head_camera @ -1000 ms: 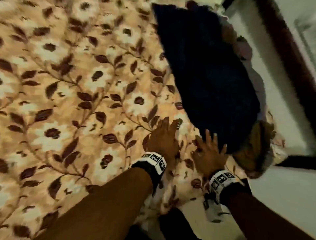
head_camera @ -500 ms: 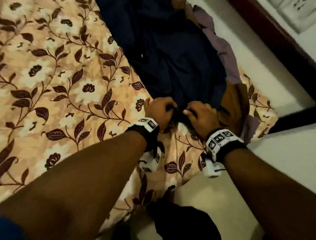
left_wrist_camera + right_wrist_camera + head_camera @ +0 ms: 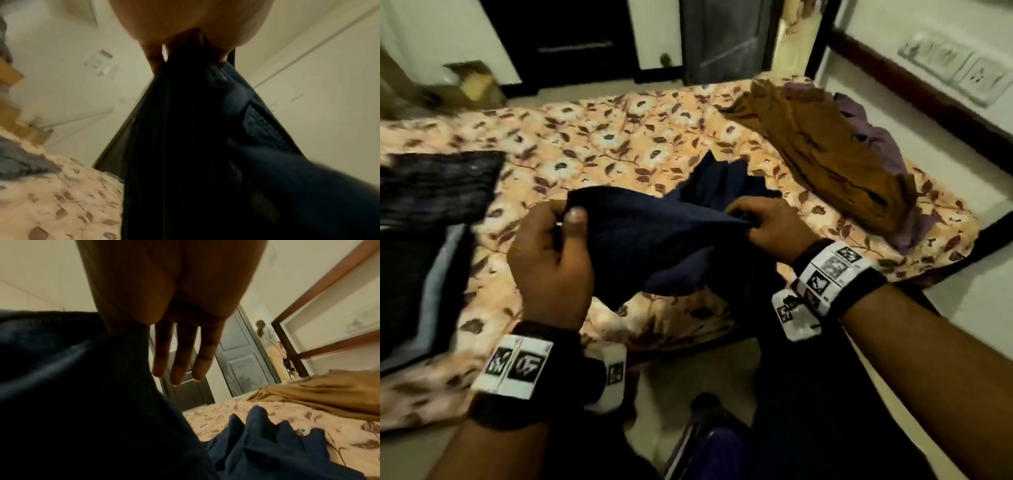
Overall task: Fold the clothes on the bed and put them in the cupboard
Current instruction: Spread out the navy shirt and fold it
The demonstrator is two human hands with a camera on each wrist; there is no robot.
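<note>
From the head view, the navy garment (image 3: 661,236) is seen stretched left to right above the bed (image 3: 619,144), pinched by the left hand (image 3: 551,253) and right hand (image 3: 767,222); each wrist view shows cloth gripped and hanging down.

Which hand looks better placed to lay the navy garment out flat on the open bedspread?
Left, probably. The left hand grips the navy garment nearest the open bedspread; the right hand pinches it beside the brown garment.
</note>
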